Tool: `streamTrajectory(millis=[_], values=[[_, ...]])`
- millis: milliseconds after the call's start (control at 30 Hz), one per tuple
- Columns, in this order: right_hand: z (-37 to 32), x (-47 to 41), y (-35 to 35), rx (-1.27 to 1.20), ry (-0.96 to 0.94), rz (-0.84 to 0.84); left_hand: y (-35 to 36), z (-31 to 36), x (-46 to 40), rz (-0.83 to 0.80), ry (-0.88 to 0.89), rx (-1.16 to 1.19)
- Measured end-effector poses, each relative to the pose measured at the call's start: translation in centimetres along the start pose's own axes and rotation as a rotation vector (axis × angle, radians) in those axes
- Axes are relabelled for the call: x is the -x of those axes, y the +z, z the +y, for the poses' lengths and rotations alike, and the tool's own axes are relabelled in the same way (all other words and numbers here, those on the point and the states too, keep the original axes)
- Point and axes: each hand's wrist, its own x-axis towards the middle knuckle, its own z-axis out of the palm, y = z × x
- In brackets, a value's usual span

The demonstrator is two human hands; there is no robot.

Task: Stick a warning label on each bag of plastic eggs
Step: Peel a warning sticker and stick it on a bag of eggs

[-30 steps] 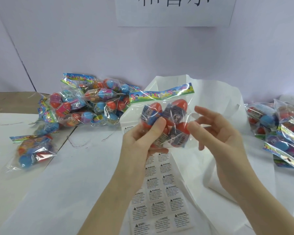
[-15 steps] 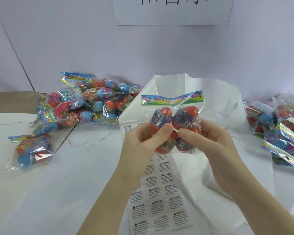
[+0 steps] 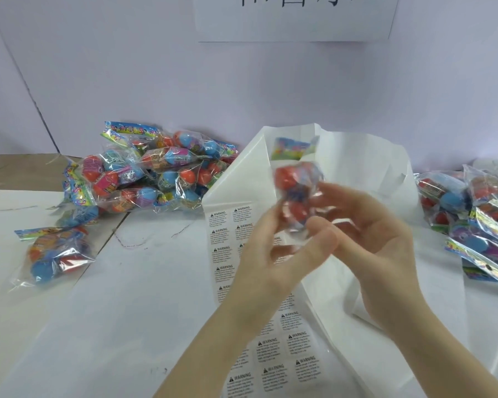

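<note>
Held bag: clear glossy film, crinkled; eggs inside smooth shiny plastic. Pile of bags at 10 o'clock: same glossy wrap. Label sheet: matt white paper. Table covering: smooth white paper, slightly marked

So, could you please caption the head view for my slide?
Both hands, left and right, hold a bag of eggs above the label sheet.
</note>
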Motion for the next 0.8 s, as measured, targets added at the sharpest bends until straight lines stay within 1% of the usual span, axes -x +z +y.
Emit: streamTrajectory(millis=[33,67,100,133,200,267,333,400,500,567,667,800], values=[[-0.1,0.1,-0.1,-0.085,0.011,-0.104,-0.1,0.0,-0.1,0.007,0.000,0.077],[-0.3,0.1,-0.2,-0.172,0.030,-0.175,-0.4,0.2,-0.2,0.031,-0.004,0.141],[-0.4,0.1,-0.4,-0.237,0.043,-0.202,-0.6,0.3,-0.3,0.062,-0.017,0.183],[-0.6,0.1,-0.4,-0.277,0.057,-0.178,-0.9,0.5,-0.5,0.087,-0.040,0.219],[-0.5,-0.1,-0.8,-0.284,0.079,-0.034,-1.3,0.8,-0.7,0.120,-0.106,0.338],[-0.4,-0.4,-0.8,-0.139,0.063,0.129,-1.7,1.0,-0.8,0.165,-0.147,0.433],[-0.4,-0.6,-0.6,-0.048,0.071,0.155,-1.8,1.2,-0.8,0.199,-0.147,0.426],[-0.4,-0.5,-0.4,-0.062,0.107,0.094,-1.7,1.3,-0.9,0.216,-0.138,0.385],[-0.6,-0.4,-0.3,-0.063,0.091,0.034,-1.6,1.5,-0.9,0.211,-0.121,0.337],[-0.7,-0.4,-0.4,-0.076,0.061,0.055,-1.7,1.5,-0.9,0.208,-0.109,0.327],[-0.7,-0.3,-0.4,-0.028,0.016,0.089,-1.6,1.6,-0.8,0.207,-0.100,0.311],[-0.5,-0.4,-0.2,0.012,0.000,0.111,-1.6,1.5,-0.8,0.191,-0.102,0.281]])
